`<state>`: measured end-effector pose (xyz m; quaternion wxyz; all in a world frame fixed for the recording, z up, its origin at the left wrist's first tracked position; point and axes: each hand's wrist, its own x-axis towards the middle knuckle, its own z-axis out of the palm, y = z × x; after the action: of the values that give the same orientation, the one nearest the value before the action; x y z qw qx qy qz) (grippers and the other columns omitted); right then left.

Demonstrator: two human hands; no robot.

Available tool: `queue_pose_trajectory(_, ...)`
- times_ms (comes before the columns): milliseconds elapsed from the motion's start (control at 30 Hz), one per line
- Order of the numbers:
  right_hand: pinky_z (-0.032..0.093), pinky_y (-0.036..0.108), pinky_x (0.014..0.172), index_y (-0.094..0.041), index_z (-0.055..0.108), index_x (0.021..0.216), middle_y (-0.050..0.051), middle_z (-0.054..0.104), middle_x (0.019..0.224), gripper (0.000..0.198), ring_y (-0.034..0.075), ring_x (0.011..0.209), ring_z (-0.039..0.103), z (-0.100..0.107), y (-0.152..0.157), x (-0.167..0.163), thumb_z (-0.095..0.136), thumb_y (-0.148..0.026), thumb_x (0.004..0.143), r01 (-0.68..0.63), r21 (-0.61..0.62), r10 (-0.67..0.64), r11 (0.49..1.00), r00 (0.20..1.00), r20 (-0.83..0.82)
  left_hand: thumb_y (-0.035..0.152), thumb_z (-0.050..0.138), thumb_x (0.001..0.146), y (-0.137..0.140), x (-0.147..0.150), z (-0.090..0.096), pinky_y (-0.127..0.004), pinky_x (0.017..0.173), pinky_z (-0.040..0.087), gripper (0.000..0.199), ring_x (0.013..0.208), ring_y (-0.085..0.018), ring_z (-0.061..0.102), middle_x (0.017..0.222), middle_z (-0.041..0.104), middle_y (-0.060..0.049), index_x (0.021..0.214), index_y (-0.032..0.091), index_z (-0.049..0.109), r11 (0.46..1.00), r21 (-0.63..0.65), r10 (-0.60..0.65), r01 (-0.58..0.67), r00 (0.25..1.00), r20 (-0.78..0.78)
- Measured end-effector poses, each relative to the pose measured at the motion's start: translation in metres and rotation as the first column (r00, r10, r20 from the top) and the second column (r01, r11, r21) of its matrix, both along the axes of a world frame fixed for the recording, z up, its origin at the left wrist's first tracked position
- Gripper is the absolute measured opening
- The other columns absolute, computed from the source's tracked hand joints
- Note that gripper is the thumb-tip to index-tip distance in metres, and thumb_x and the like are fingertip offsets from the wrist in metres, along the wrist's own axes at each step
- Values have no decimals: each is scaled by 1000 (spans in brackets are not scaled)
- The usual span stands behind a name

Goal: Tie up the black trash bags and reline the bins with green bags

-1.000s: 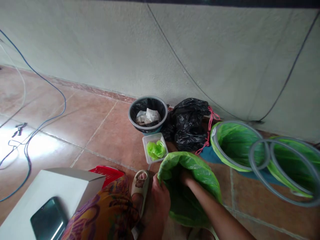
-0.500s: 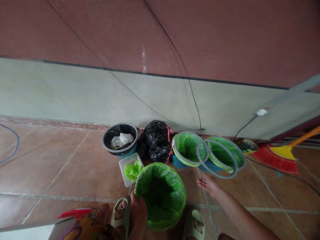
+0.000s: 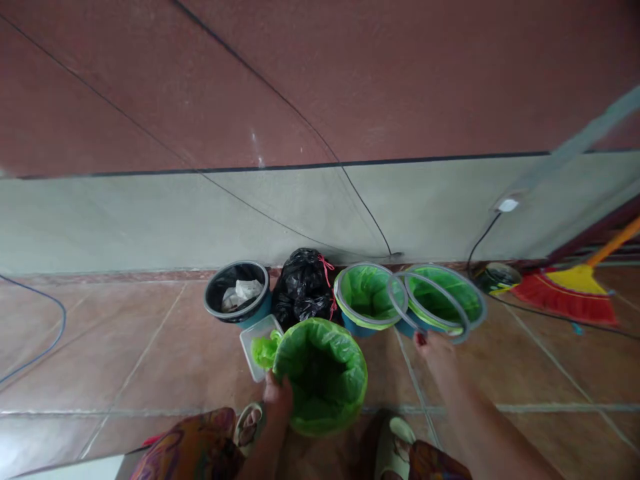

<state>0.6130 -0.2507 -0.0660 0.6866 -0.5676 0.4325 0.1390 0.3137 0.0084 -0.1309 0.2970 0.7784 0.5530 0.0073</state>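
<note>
At eight o'clock on the lined bin (image 3: 346,360), the left hand (image 3: 279,393) grips; near three, the right hand (image 3: 438,349) grips a ring (image 3: 398,309).

Behind everything we see a painted wall (image 3: 310,73), dull red above and pale grey-green below, divided by a narrow dark stripe (image 3: 280,169). Two thin dark cables (image 3: 340,164) slant down it and meet near the floor. To the right, a small white fitting (image 3: 509,205) feeds a black cord (image 3: 484,233) onto the reddish-brown tiled floor (image 3: 200,373). There we find a broom (image 3: 575,290) with red bristles, yellow head and orange handle, beside a dark, yellow-marked round container (image 3: 500,277). At left, we notice a looping blue cable (image 3: 65,317).
</note>
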Motion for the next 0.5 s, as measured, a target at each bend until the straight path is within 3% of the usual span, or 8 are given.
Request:
queue_pose_trajectory(133,49,15,48,-21,47,74,-6,53,52,21,7,44,52,37,3,-10,45,-8,90,-50,22,47,999,995,90,36,57,88,1,6,30,-39,101,45,72,125,-33,55,134,54,-27,143,-1,31,999,-49,20,-23,998,-62)
queue_pose_trajectory(200,51,16,48,-19,51,74,-5,57,53,17,7,45,55,56,13,-25,52,-9,88,-111,45,103,993,985,140,36,57,87,5,10,53,-44,104,42,74,130,-36,50,140,49,-27,146,2,28,997,-54,51,-55,997,-62)
queue_pose_trajectory(267,51,16,47,-17,54,75,-3,60,54,15,7,45,55,74,27,-47,55,-10,87,-241,54,227,969,955,194,33,54,89,16,16,81,-43,103,44,67,130,-34,50,140,50,-25,145,5,32,999,-35,36,-34,999,35)
queue_pose_trajectory(333,51,17,47,-16,56,75,-1,64,57,13,7,45,55,87,41,-73,57,-13,88,-434,15,419,901,878,231,29,47,92,31,24,112,-36,104,44,53,129,-28,52,136,55,-22,140,7,40,999,15,-41,39,978,204)
queue_pose_trajectory(400,51,19,47,-16,57,76,2,67,62,11,8,46,57,95,52,-100,59,-16,87,-615,-80,617,784,757,215,30,41,95,49,31,141,-31,100,45,44,125,-24,56,132,59,-17,134,11,47,995,23,-100,98,936,337)
queue_pose_trajectory(500,51,22,48,-17,56,77,2,67,65,11,11,50,60,94,58,-133,60,-23,86,-764,-192,787,616,602,132,36,25,100,71,36,167,-28,84,52,44,101,-20,67,114,69,-13,120,13,56,973,-115,-136,198,905,403)
